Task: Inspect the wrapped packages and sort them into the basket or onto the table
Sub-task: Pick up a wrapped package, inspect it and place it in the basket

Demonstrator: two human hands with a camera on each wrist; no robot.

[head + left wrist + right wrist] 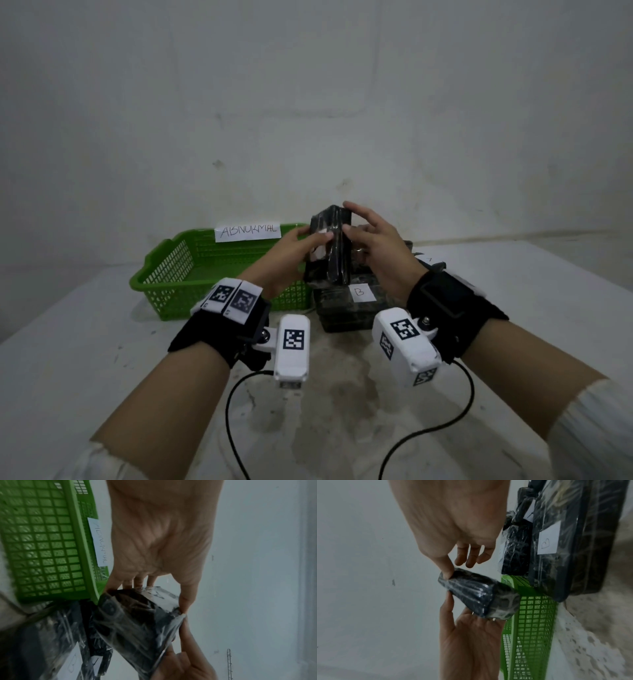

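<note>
A black package wrapped in clear film point(330, 246) stands upright in the air between my hands, over the near right corner of the green basket point(191, 267). My left hand point(318, 240) grips its left side, thumb in front and fingers behind. My right hand point(347, 217) pinches its top corner between thumb and index finger. The right wrist view shows the thumb on the package point(476, 595) end and the other fingers point(471, 555) hanging loose. In the left wrist view my left hand's thumb presses the package point(137, 615).
The basket carries a paper label reading ABNORMAL point(248, 231) and looks empty. A larger wrapped package labelled B point(356, 301) lies on the table right of the basket. Another wrapped package point(515, 547) lies behind it. A pale wall stands close behind.
</note>
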